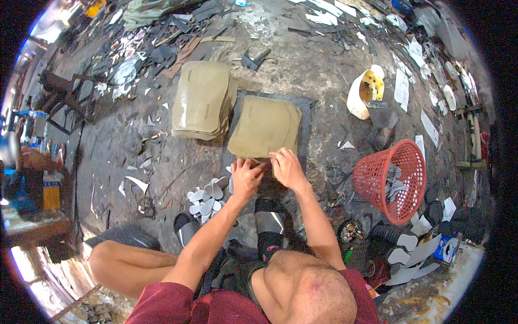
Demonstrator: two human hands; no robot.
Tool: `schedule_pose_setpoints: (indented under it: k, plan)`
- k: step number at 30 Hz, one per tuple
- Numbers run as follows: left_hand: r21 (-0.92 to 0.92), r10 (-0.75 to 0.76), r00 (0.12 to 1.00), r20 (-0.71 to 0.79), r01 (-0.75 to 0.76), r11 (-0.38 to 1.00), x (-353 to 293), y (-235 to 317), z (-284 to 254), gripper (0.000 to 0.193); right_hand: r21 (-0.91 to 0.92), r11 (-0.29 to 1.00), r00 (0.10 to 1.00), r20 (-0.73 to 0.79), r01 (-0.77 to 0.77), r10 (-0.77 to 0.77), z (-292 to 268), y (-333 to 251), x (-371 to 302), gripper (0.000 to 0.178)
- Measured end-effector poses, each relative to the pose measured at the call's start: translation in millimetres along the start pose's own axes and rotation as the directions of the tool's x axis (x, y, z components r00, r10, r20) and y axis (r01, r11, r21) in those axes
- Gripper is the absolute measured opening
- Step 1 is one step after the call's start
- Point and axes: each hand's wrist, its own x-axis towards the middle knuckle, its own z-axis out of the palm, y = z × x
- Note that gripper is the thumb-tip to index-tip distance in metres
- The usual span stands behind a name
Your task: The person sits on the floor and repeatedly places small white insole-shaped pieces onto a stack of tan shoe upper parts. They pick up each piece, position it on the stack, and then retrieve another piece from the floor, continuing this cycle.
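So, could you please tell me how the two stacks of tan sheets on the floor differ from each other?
The left stack lies straight on the bare floor, while the right stack sits on a dark mat. The left stack lies untouched, whereas the left hand and right hand rest at the right stack's near edge. The left stack also lies farther from the person. Both hold tan sheets of similar rounded shape.

Soft, even daylight fills the middle of the frame, with weak shadows. Glare blows out the far left edge and lower left corner. Fisheye bending curves the rim, where detail blurs into black corners.
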Motion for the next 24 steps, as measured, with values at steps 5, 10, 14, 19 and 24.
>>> schedule_pose_setpoints:
  k: [5, 10, 14, 19, 24]
  plan:
    - [0.171, -0.017, 1.000, 0.013, 0.015, 0.985, -14.9, 27.7, -4.0, 0.025, 0.066, 0.995, 0.997, 0.000, -0.077, 0.077, -10.2, -1.0, 4.8, 0.021]
    - [0.133, -0.016, 1.000, 0.009, 0.015, 0.991, -17.5, 19.7, -5.9, 0.025, -0.220, 0.974, 0.991, 0.134, 0.055, -0.026, -9.6, -16.9, -15.3, 0.017]
    - [-0.332, -0.575, 0.797, -0.183, 0.501, 0.799, -12.0, 12.1, 4.4, 0.029, -0.288, 0.957, 0.999, -0.017, 0.040, -0.046, -10.6, -22.5, -19.1, 0.018]
    - [-0.599, -0.752, 0.656, -0.074, 0.574, 0.559, 12.1, -6.5, 8.2, 0.039, -0.394, 0.916, 0.982, 0.189, 0.076, 0.000, -4.4, -30.5, -25.5, 0.041]
    - [-0.645, -0.534, 0.835, -0.133, 0.336, 0.686, 21.3, 21.1, -8.6, 0.042, 0.172, 0.948, 0.931, -0.206, -0.267, 0.300, 9.0, -24.8, -21.8, 0.050]
